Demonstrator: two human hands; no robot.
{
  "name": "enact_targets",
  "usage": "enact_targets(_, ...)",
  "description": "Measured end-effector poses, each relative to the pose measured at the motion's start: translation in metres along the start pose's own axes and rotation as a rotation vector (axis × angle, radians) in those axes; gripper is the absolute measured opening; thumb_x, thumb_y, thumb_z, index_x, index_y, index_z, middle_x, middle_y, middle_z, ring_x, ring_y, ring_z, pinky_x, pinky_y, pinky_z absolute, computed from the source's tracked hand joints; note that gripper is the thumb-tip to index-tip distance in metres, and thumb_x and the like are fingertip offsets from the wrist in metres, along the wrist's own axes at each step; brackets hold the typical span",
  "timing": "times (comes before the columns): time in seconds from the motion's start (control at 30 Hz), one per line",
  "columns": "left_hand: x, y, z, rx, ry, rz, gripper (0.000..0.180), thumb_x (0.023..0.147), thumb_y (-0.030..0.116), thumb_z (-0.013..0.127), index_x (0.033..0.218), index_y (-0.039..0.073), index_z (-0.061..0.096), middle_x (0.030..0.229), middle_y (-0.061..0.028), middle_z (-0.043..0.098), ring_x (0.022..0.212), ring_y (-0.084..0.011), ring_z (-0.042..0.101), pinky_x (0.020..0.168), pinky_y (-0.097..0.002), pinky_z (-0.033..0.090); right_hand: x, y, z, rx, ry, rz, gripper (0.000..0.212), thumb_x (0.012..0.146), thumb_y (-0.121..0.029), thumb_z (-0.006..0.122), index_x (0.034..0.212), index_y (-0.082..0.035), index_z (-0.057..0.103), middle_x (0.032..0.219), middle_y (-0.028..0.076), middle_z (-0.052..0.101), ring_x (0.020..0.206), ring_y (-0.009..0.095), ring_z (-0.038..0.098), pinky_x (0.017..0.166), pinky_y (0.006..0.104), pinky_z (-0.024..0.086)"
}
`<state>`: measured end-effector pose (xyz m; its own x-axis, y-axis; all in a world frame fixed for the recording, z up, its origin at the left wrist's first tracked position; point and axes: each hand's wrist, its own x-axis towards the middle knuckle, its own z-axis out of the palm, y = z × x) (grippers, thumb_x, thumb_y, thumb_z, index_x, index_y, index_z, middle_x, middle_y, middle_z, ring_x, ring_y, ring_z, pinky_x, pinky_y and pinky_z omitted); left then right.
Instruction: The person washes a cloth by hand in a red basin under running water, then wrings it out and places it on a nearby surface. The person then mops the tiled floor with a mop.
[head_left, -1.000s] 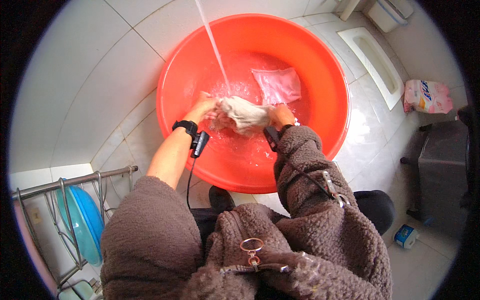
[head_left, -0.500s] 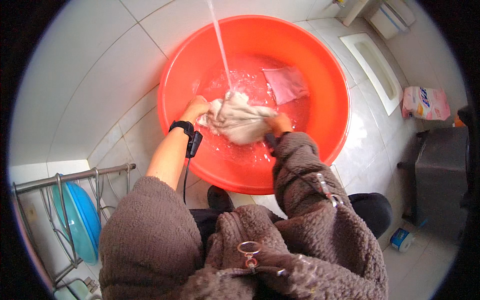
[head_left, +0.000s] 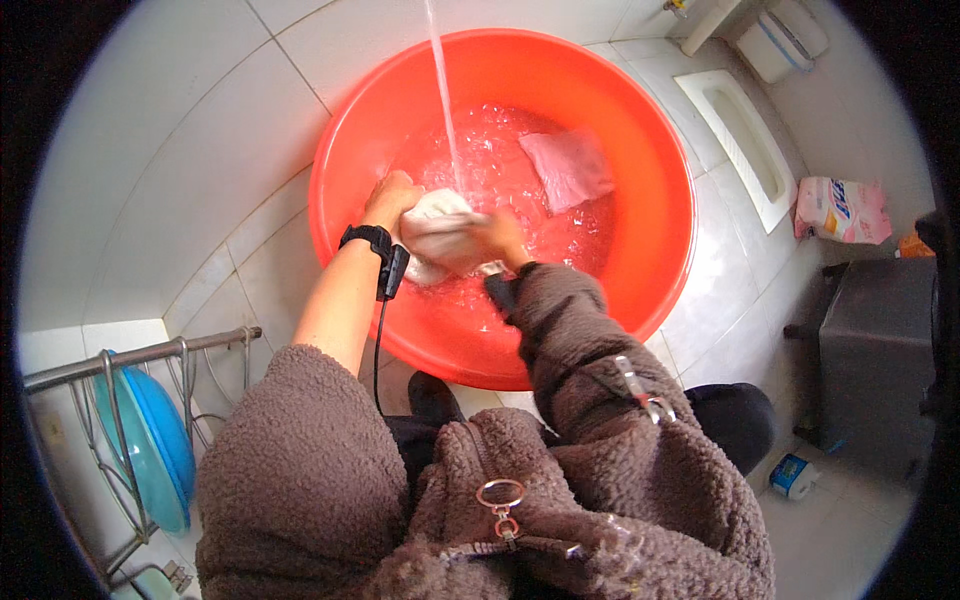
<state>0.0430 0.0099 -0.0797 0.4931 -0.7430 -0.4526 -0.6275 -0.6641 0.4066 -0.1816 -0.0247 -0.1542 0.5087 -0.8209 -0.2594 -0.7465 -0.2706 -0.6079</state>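
A wet, off-white cloth (head_left: 440, 232) is bunched between my two hands over the water in a large red basin (head_left: 655, 180). My left hand (head_left: 393, 198) grips its left end, a black strap with a small device on that wrist. On the cloth's right end my right hand (head_left: 500, 238) is closed, somewhat blurred by motion. A stream of water (head_left: 443, 95) falls from above and lands just behind the cloth. Farther right in the basin, a pink cloth (head_left: 568, 168) lies in the shallow, rippling water, apart from my hands.
A metal rack (head_left: 150, 365) with blue basins (head_left: 160, 440) stands at lower left. To the right are a squat toilet (head_left: 740, 140), a pink-and-white package (head_left: 843, 210), a dark grey bin-like object (head_left: 875, 360) and a small blue-and-white container (head_left: 793, 476) on the tiled floor (head_left: 725, 260).
My right hand has moved left toward my left hand. The off-white cloth, spread between them before, is now bunched and folded closer together. Water keeps running.
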Motion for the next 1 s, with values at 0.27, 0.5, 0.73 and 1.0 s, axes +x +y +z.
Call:
enact_targets(0.27, 0.01, -0.034, 0.006, -0.044, 0.088, 0.13, 0.034, 0.077, 0.031, 0.064, 0.092, 0.001, 0.069, 0.09, -0.0202, 0.064, 0.084, -0.0278, 0.061, 0.073, -0.0403, 0.048, -0.03, 0.087, -0.071, -0.906, -0.099, 0.048, 0.037, 0.077, -0.033, 0.066, 0.096, -0.001, 0.067, 0.092, 0.012, 0.066, 0.078, 0.026, 0.065, 0.071, 0.0446, 0.051)
enact_targets(0.5, -0.003, 0.006, -0.013, 0.021, -0.028, 0.073, 0.042, 0.078, 0.031, 0.061, 0.105, -0.001, 0.066, 0.114, -0.0268, 0.059, 0.112, -0.0363, 0.058, 0.094, -0.0445, 0.046, 0.002, -0.02, 0.076, 0.099, 0.011, -0.134, 0.038, 0.081, -0.036, 0.064, 0.095, -0.001, 0.063, 0.09, 0.023, 0.065, 0.087, 0.037, 0.064, 0.072, 0.0455, 0.049)
enact_targets(0.73, 0.003, -0.016, -0.004, 0.018, 0.011, -0.096, 0.042, 0.078, 0.029, 0.061, 0.109, 0.001, 0.065, 0.117, -0.0256, 0.059, 0.116, -0.0353, 0.056, 0.095, -0.0441, 0.045, -0.041, 0.129, -0.123, 0.205, 0.373, 0.589, 0.032, 0.085, -0.024, 0.06, 0.104, 0.002, 0.062, 0.095, 0.02, 0.068, 0.086, 0.033, 0.068, 0.07, 0.0448, 0.055)
enact_targets(1.0, 0.011, -0.011, -0.012, 0.072, -0.006, 0.052, 0.046, 0.079, 0.037, 0.063, 0.107, 0.001, 0.066, 0.117, -0.0253, 0.059, 0.114, -0.0369, 0.056, 0.094, -0.0434, 0.045, 0.011, -0.033, 0.087, 0.243, -0.02, -0.243, 0.039, 0.079, -0.029, 0.065, 0.108, -0.004, 0.058, 0.097, 0.021, 0.065, 0.09, 0.039, 0.063, 0.078, 0.0471, 0.048)
